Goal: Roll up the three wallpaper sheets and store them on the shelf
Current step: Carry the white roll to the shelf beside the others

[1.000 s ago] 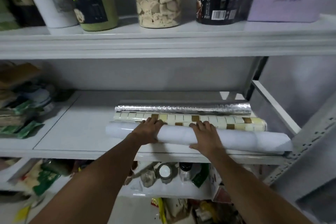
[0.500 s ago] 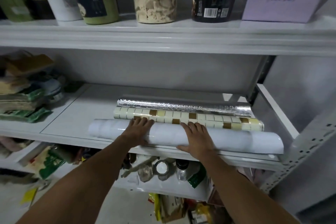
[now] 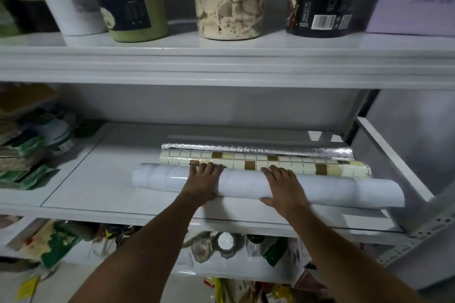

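Three rolls are laid side by side at centre frame on the shelf (image 3: 103, 174): silver roll (image 3: 246, 149), tiled roll (image 3: 307, 167), white roll (image 3: 332, 190). The white roll is pressed under two flat, straight-fingered hands, left hand (image 3: 203, 183) and right hand (image 3: 283, 186).

Two bare forearms reaching forward side by side, left hand (image 3: 205, 181) palm down, fingers together and pointing away, right hand (image 3: 283, 186) palm down, well apart from it, fingers extended, thumb spread toward the left
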